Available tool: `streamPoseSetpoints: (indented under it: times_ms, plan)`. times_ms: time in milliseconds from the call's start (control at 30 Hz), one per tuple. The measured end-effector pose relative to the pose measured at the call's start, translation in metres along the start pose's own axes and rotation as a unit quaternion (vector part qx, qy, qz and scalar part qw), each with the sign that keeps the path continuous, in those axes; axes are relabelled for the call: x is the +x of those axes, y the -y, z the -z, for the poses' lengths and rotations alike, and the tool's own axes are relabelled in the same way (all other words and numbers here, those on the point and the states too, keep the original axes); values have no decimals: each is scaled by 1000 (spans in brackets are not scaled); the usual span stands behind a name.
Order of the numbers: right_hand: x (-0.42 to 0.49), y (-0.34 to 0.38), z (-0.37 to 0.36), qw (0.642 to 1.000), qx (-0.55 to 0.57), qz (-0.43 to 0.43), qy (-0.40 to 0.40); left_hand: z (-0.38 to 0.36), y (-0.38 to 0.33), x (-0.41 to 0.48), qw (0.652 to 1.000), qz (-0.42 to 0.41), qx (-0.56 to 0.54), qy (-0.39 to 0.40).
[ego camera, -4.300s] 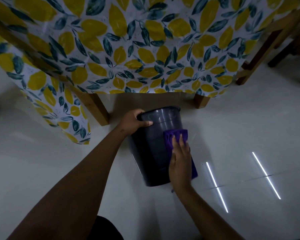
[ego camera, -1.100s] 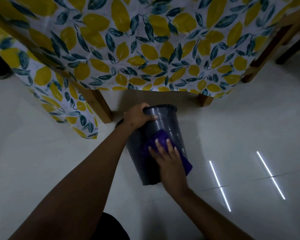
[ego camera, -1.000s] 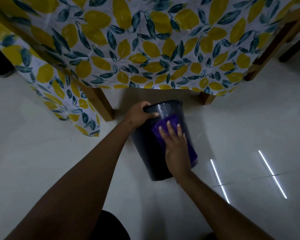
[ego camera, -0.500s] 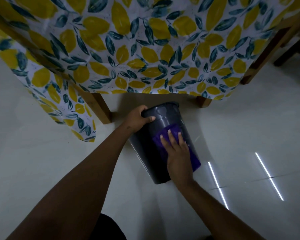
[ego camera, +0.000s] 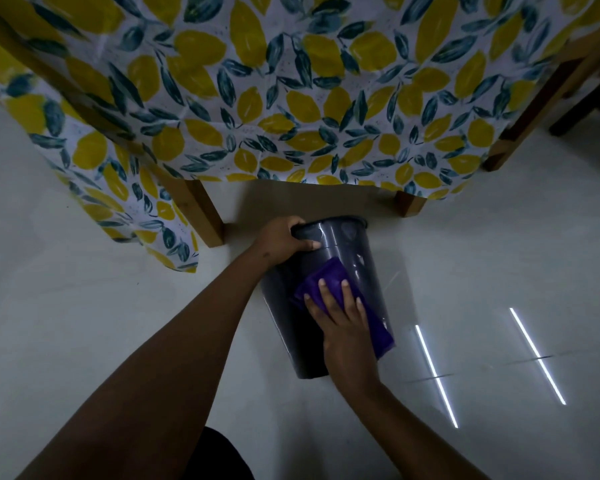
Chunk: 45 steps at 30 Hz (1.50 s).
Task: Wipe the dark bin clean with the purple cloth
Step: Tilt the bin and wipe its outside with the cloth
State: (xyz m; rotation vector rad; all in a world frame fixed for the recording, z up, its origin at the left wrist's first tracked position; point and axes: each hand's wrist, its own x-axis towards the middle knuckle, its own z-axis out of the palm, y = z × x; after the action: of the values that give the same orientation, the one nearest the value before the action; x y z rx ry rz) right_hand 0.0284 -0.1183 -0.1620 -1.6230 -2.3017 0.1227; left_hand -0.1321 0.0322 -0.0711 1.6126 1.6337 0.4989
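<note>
Dark bin (ego camera: 347, 261) tipped on pale floor (ego camera: 84, 323), rim toward clothed table (ego camera: 291, 98). Left hand (ego camera: 284, 240) closed over rim. Right hand (ego camera: 343, 323) flat, fingers spread, pressing purple cloth (ego camera: 329, 275) against bin's side, below left-hand grip.

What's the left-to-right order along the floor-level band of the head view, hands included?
Hanging tablecloth corner → wooden table leg → left hand on the bin's rim → dark bin → far table leg → light streaks on the floor. The right hand and purple cloth overlap the bin, so left out.
</note>
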Motion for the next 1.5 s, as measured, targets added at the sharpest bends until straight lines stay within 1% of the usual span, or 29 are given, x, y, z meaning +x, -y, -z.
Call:
streamPoseSetpoints:
  times_ms: [67, 133, 200, 300, 400, 533, 600, 667, 733, 833, 933, 1000, 1133, 1200, 1267, 1400, 1500]
  plan:
    - [-12, -3, 0, 1000, 12, -24, -1, -1, 0, 0, 1000, 0, -2, 0]
    - [-11, -3, 6, 996, 51, -69, -6, -2, 0, 1, 1000, -6, -4, 5]
    - [8, -3, 12, 988, 103, -117, -12, 0, 1, 3, 1000, -9, -14, 11]
    - [56, -12, 18, 973, 170, -155, 5, 4, 7, 1, 1000, -6, -24, 12]
    - [72, -26, 17, 972, 186, -143, 20, 3, 9, -2, 1000, -2, -12, -4]
    - [10, -21, 12, 984, 145, -101, 9, 3, 15, -5, 1000, 5, -22, -21]
    - [-22, -15, 7, 991, 108, -81, 16, 4, 14, -4, 1000, 3, -15, -11]
    - [-29, -11, 4, 993, 87, -83, 17, 4, 13, -4, 1000, -1, -13, 6]
    - [-10, -8, 9, 989, 115, -98, 0, 5, 13, -3, 999, 0, -31, 21]
    - [44, -14, 19, 980, 154, -122, -12, 8, 13, -7, 998, -6, -55, 33]
    - [79, -26, 22, 969, 195, -155, -12, 8, 13, -10, 999, -10, -49, 18]
    - [71, -25, 19, 975, 185, -127, -8, 9, 16, -10, 999, -2, -48, 12]
    - [1, -9, 10, 992, 106, -66, 14, 7, 17, -9, 1000, 0, -15, 9]
    - [-26, -3, 4, 997, 75, -19, 18, 6, 14, -9, 1000, -5, -7, 9]
    - [-28, -4, 1, 998, 66, -1, 17, 7, 13, -7, 1000, -2, -19, 17]
    - [21, -12, 13, 988, 145, -48, 8, 12, 13, -7, 998, 19, -53, 19]
    - [62, -20, 24, 981, 170, -95, -22, 15, 15, -8, 996, 18, -84, 19]
